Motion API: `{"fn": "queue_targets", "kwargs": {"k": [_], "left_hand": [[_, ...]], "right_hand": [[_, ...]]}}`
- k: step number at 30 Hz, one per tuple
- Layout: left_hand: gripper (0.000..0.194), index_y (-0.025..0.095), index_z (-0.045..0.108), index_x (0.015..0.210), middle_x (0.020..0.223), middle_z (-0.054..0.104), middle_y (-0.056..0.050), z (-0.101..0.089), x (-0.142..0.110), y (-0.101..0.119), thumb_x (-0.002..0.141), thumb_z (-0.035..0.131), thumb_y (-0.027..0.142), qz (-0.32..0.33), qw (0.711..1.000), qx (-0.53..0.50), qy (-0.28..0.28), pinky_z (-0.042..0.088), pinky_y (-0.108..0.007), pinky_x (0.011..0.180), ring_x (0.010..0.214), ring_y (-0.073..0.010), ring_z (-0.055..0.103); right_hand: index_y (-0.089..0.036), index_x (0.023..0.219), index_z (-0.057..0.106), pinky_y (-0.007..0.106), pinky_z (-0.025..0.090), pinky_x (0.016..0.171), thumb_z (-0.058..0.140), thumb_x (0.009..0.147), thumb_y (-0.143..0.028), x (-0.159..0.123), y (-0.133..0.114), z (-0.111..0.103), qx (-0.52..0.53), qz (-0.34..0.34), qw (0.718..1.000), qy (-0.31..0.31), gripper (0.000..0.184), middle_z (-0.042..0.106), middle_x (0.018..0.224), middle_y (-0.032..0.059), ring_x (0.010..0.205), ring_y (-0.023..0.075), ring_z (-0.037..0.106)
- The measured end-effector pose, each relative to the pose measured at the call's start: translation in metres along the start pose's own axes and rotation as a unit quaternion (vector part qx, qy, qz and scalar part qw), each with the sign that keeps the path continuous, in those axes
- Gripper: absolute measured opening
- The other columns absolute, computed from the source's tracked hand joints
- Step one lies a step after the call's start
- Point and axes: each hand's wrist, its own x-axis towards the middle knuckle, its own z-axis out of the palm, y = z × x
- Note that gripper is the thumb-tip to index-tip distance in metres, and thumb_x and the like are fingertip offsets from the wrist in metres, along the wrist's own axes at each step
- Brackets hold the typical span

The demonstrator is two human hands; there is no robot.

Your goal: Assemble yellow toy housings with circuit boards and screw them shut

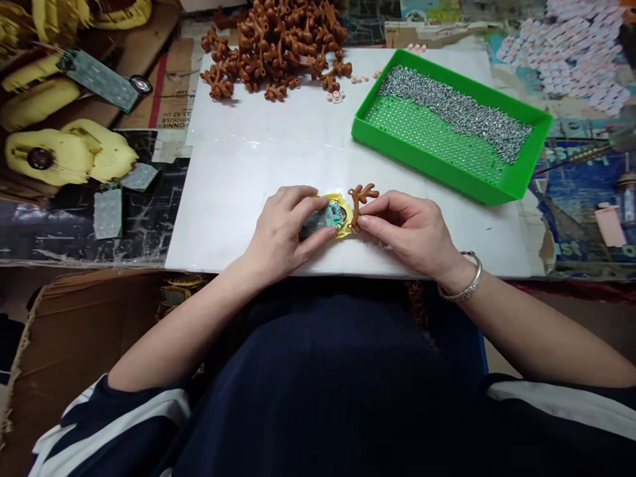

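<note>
My left hand (288, 228) is closed around a yellow plastic shell (346, 232) lying on the white board. Inside the shell a green circuit board (336, 212) shows, partly covered by my fingers. Between thumb and forefinger, my right hand (407, 225) pinches a brown plastic antler piece (358, 202). The antler's lower end meets the right edge of the shell; whether it is seated there I cannot tell.
A green tray (437, 169) of small metal screws (447, 99) stands at the right. Brown antler pieces (288, 46) are heaped at the back. Yellow shells with wired speakers (50, 156) lie at the left. Small pale printed pieces (571, 53) cover the back right; a screwdriver (591, 152) lies below them.
</note>
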Motion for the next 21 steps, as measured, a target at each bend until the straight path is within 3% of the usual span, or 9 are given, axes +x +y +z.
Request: {"fn": "queue_targets", "kwargs": {"k": [8, 12, 18, 21], "left_hand": [[0.038, 0.02, 0.063, 0.12, 0.119, 0.066, -0.012, -0.001, 0.0, 0.002, 0.097, 0.054, 0.048, -0.038, 0.998, -0.013, -0.038, 0.048, -0.042, 0.095, 0.109, -0.0254, 0.06], [0.037, 0.02, 0.062, 0.12, 0.119, 0.066, -0.011, -0.001, 0.001, 0.003, 0.097, 0.055, 0.048, -0.041, 0.998, -0.006, -0.037, 0.048, -0.041, 0.093, 0.107, -0.0249, 0.061], [0.034, 0.019, 0.063, 0.117, 0.116, 0.067, -0.012, 0.0, 0.002, 0.003, 0.096, 0.055, 0.045, -0.028, 0.999, 0.004, -0.023, 0.049, -0.04, 0.089, 0.104, -0.0244, 0.062], [0.034, 0.018, 0.063, 0.116, 0.116, 0.068, -0.012, 0.002, 0.001, 0.002, 0.097, 0.054, 0.045, -0.02, 1.0, 0.01, -0.015, 0.05, -0.039, 0.088, 0.103, -0.0241, 0.063]], "right_hand": [[-0.018, 0.073, 0.065, 0.028, 0.042, 0.059, 0.065, 0.082, -0.027, -0.003, -0.007, 0.004, -0.135, -0.041, 0.99, 0.016, 0.013, 0.066, 0.069, 0.0006, 0.059, 0.0112, 0.051], [-0.019, 0.07, 0.06, 0.028, 0.042, 0.062, 0.063, 0.083, -0.024, 0.002, -0.008, 0.004, -0.196, -0.064, 0.978, -0.011, 0.014, 0.067, 0.071, 0.0011, 0.063, 0.0128, 0.054], [-0.019, 0.074, 0.064, 0.028, 0.042, 0.064, 0.066, 0.085, -0.027, 0.005, -0.01, -0.004, -0.184, -0.069, 0.979, -0.057, 0.013, 0.069, 0.075, 0.0014, 0.064, 0.0129, 0.056], [-0.019, 0.076, 0.065, 0.029, 0.042, 0.064, 0.068, 0.086, -0.036, 0.007, -0.013, -0.009, -0.192, -0.075, 0.978, -0.009, 0.02, 0.068, 0.077, 0.003, 0.063, 0.0131, 0.056]]}}
